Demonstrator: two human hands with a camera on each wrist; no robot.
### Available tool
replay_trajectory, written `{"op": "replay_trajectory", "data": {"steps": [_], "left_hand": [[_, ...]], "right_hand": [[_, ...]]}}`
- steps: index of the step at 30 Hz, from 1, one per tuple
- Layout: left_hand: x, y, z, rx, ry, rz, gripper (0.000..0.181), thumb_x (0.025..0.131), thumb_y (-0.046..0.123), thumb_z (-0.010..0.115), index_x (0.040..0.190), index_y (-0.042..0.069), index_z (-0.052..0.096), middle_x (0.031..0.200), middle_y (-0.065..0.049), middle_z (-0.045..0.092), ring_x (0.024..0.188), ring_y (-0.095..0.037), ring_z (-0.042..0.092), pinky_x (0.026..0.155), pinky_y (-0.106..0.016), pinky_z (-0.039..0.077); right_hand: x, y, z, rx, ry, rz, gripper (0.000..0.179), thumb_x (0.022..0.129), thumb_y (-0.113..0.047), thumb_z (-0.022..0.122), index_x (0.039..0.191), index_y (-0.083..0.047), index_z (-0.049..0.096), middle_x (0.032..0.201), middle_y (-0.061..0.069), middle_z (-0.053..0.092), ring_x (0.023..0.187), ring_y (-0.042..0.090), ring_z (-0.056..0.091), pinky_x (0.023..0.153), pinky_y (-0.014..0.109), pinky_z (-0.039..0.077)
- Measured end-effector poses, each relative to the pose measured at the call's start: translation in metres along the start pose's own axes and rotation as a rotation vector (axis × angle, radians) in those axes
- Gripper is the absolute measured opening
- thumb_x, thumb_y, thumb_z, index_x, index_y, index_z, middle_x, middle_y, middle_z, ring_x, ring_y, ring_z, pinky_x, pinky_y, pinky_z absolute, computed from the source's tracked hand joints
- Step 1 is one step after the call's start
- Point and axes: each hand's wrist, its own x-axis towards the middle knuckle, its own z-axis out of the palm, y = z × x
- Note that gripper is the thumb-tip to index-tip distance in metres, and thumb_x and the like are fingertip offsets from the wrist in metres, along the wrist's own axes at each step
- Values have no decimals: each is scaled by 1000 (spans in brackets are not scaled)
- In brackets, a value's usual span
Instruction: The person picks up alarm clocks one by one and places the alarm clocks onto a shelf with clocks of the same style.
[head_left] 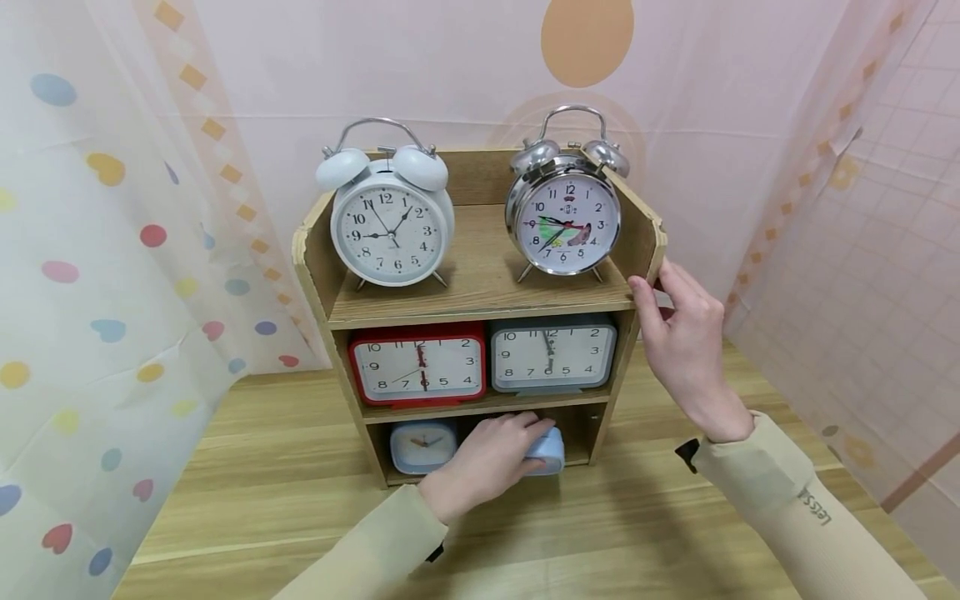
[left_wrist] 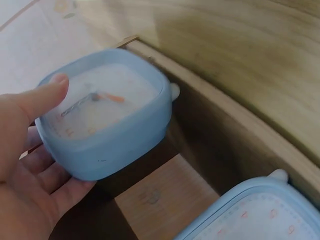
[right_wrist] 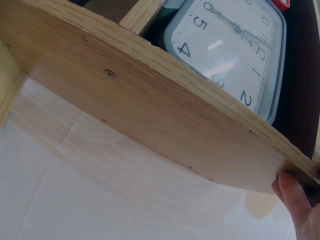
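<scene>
My left hand (head_left: pixel 491 454) grips a small light-blue alarm clock (left_wrist: pixel 105 115), thumb over its face and fingers round its back. That clock is at the front of the bottom compartment's right half, tilted in the left wrist view. A matching blue clock (head_left: pixel 423 447) stands at the left of the same compartment. My right hand (head_left: pixel 686 337) holds the right side panel of the wooden shelf (head_left: pixel 480 312), its thumb on the front edge and its fingers on the outer side. The right wrist view shows the fingertips (right_wrist: pixel 292 192) against that panel.
On top stand a white twin-bell clock (head_left: pixel 390 233) and a silver twin-bell clock (head_left: pixel 566 221). A red clock (head_left: pixel 420 367) and a grey clock (head_left: pixel 553 357) fill the middle compartment. The shelf stands on a wood-grain surface (head_left: pixel 255 500) before patterned curtains (head_left: pixel 480 67).
</scene>
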Motion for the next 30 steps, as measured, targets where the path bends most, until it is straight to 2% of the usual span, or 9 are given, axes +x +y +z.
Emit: {"op": "replay_trajectory", "data": {"steps": [5,13,23,30], "left_hand": [[1,2,9,31,39,12,46,93,34,81,132,11,71,121,-4,76,101,-17,76,77,-29,63],[6,0,12,58,102,0,45,92,36,80,130,12,72,117,-3,76,93,-17,76,71,-28,62],[9,2,21,45,78,-35,48,94,35,79,135,12,71,128,-7,76,97,-20,77,74,-30,64],[13,4,24,45,82,-35,47,96,34,77,136,12,70,130,-7,75,98,-20,77,77,-31,64]], "right_hand": [[0,0,0,-2,2,2,23,103,-7,65,119,9,72,106,25,76,92,31,74,71,-6,45],[0,0,0,5,2,-1,22,103,-7,65,115,10,72,106,26,76,94,35,75,71,-7,44],[0,1,1,4,6,-22,22,104,-7,64,113,11,71,102,26,75,93,37,76,71,-8,43],[-1,2,1,-5,8,-22,20,104,-7,64,111,11,71,99,25,74,92,37,76,71,-8,43]]}}
